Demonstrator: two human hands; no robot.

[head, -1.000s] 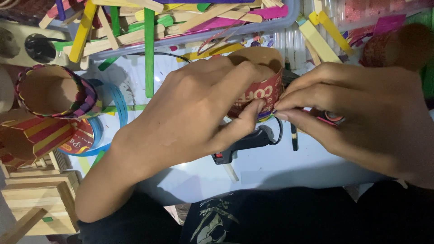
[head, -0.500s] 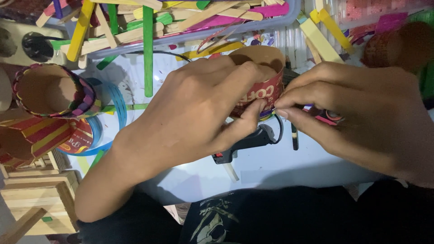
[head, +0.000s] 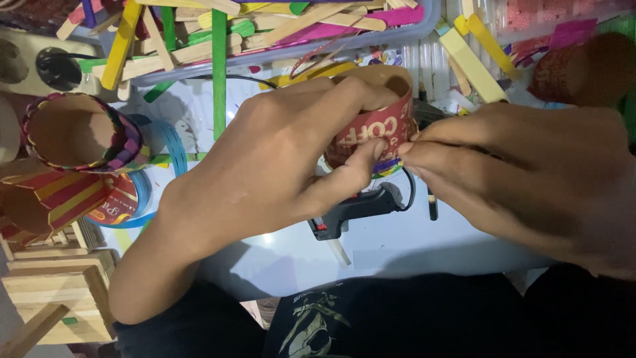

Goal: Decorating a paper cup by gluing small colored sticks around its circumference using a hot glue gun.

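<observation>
Two hands meet at a red paper cup [head: 371, 126]: left hand [head: 278, 166] wraps it, thumb pressed on its side; right hand [head: 523, 179] pinches its lower rim from beside, above a black glue gun [head: 358, 209].

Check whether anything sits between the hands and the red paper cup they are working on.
Nothing visible does. The left hand already wraps the red paper cup, thumb pressed on its side, and the right hand pinches at its lower edge. The black glue gun lies below on the table, apart.
</observation>
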